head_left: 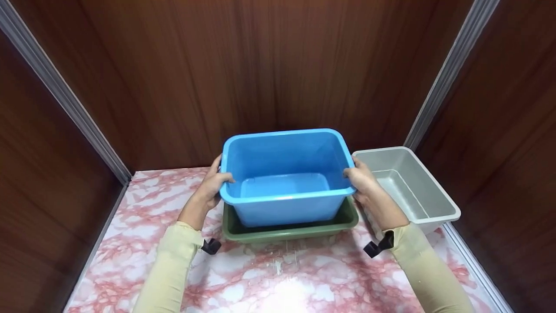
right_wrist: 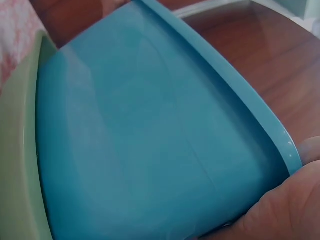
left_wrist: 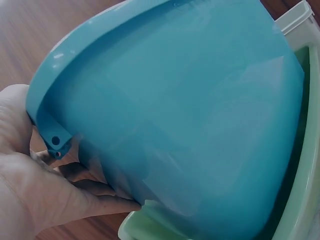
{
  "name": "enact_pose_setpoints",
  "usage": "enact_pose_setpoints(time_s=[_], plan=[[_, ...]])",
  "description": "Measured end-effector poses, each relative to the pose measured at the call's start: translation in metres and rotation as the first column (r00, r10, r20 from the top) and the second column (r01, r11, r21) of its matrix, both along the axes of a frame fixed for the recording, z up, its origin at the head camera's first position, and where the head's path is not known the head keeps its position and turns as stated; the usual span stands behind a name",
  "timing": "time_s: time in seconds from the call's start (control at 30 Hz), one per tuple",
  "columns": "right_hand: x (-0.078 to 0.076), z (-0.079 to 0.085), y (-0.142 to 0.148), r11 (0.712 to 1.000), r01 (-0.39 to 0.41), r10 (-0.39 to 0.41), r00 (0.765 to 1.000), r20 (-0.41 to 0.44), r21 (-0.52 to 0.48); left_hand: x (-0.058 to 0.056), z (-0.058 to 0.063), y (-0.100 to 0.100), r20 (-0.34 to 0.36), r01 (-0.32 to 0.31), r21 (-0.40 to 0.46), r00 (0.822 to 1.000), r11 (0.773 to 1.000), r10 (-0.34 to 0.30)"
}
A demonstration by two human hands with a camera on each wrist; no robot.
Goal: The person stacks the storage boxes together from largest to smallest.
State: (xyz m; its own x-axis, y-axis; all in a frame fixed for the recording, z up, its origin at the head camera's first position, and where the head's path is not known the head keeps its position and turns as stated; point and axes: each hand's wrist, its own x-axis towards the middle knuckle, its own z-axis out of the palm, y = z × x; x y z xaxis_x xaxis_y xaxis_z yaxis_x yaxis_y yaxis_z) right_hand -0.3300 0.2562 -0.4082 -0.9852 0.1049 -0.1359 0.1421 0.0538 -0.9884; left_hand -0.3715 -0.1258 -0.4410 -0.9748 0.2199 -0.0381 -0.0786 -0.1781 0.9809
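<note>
Both hands hold a blue plastic tub (head_left: pixel 284 208) by its two short sides, thumbs over the rim and fingers outside. The left hand (head_left: pixel 212 184) grips the left end; in the left wrist view its fingers (left_wrist: pixel 107 204) spread under the rim along the tub's outer wall. At the opposite end the right hand (head_left: pixel 362 180) grips the rim, its palm (right_wrist: pixel 285 210) against the wall in the right wrist view. The blue tub's lower part sits within a green tub (head_left: pixel 291 234), tilted toward the person, its inside bare. The green tub's floor is hidden.
A grey tub (head_left: pixel 430 187) stands at the right, close beside the right forearm. All stand on a red-and-white marbled table (head_left: pixel 243 278). Brown wood-look panels (head_left: pixel 278 65) rise behind and at both sides, with metal strips (head_left: pixel 451 65) at the corners.
</note>
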Motion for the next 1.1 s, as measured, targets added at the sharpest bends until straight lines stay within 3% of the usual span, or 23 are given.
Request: enact_pose_setpoints(time_s=[0.27,1.1], plan=[[-0.004,-0.004,0.001,1.000,-0.014,0.014,1.000,-0.014,-0.006,-0.001,-0.004,0.000,0.032,0.000,-0.019,0.999,1.000,0.001],[-0.014,-0.035,0.009,1.000,-0.018,0.019,0.999,0.047,-0.012,-0.013,-0.032,0.009,0.066,-0.033,-0.049,0.997,0.998,0.036]])
